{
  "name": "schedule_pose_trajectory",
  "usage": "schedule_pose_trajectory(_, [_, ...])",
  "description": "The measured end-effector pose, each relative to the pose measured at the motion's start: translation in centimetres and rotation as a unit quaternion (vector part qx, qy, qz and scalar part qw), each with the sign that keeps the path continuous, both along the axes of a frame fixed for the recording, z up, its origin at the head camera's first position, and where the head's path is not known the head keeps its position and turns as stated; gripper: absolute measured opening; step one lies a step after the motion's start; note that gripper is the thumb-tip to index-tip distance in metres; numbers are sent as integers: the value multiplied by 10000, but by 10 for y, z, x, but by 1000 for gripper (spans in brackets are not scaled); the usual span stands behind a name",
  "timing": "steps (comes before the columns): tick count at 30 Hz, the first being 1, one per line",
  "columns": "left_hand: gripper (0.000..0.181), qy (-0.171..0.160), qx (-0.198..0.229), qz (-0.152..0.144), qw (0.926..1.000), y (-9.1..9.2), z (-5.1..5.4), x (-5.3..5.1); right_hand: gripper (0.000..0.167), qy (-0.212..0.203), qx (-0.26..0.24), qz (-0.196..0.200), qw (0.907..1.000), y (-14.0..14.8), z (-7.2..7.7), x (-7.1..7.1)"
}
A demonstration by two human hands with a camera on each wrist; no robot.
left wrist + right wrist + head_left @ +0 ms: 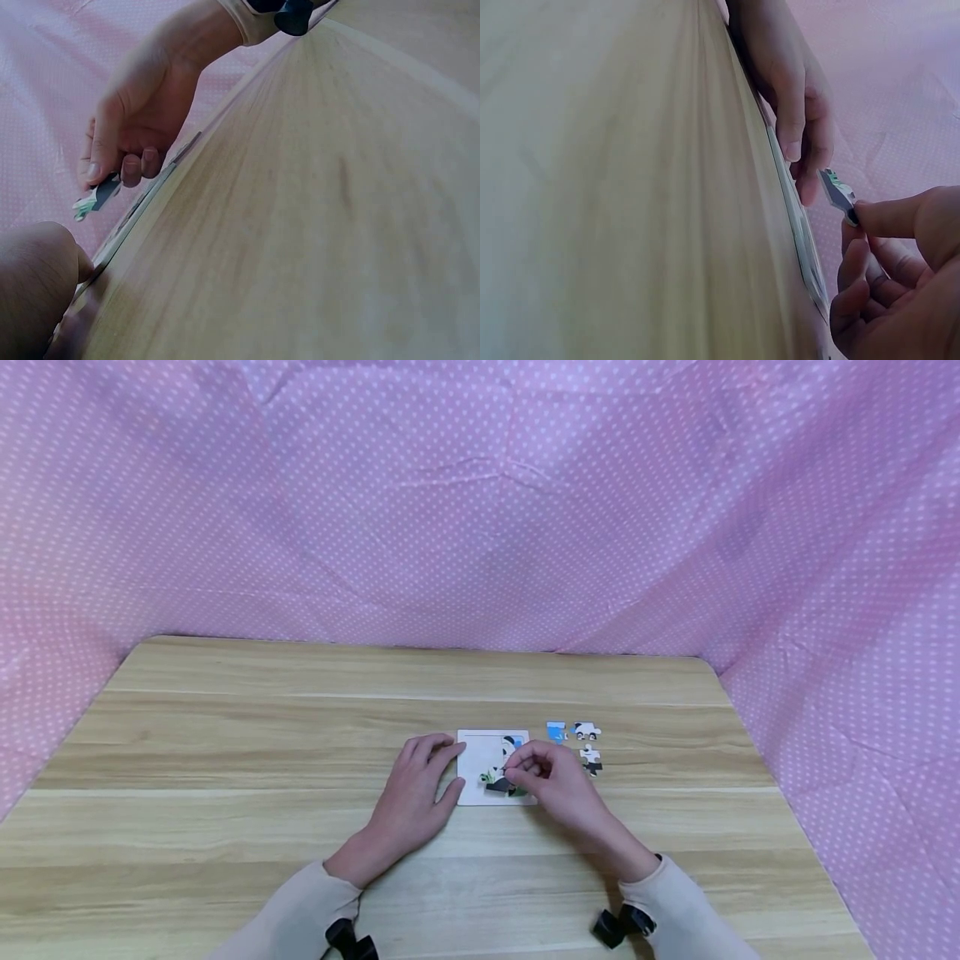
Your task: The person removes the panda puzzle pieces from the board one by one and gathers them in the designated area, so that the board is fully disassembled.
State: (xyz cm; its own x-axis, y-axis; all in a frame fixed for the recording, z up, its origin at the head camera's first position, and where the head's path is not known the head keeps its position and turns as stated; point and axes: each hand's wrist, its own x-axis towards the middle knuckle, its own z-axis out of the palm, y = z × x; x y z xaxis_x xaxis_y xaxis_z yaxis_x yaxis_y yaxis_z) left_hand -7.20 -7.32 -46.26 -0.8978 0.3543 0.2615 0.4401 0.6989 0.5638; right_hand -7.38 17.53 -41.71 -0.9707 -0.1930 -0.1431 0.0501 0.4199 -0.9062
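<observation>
Right hand: pinching a green, black and white jigsaw piece, raised above the puzzle tray.
Left hand: released, fingers loosely extended, touching the tray's left edge.
Loose pieces: three, on the wooden table, right of the tray.

Place: curtained off, kind of room indeterminable. Pink cloth, white-dotted, far, left and right. Surface, wood-grained.

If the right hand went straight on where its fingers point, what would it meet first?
Most likely the left hand, at the opposite edge of the puzzle board. The right hand pinches a puzzle piece above the board; exact height is hard to judge.
</observation>
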Motion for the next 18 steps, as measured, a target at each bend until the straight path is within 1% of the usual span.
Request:
schedule_pose_trajectory(5, [49,-64,23,12,10000,0,1,1,7,-24,-39,-62,10000,3,5,2])
schedule_pose_trajectory(12, [49,-109,9,17,9999,0,1,1,5,205,-25,22,9998,15,10,4])
schedule_pose_trajectory(18, [49,-111,58,10,9999,1,1,2,3,364,-18,-36,9993,28,15,7])
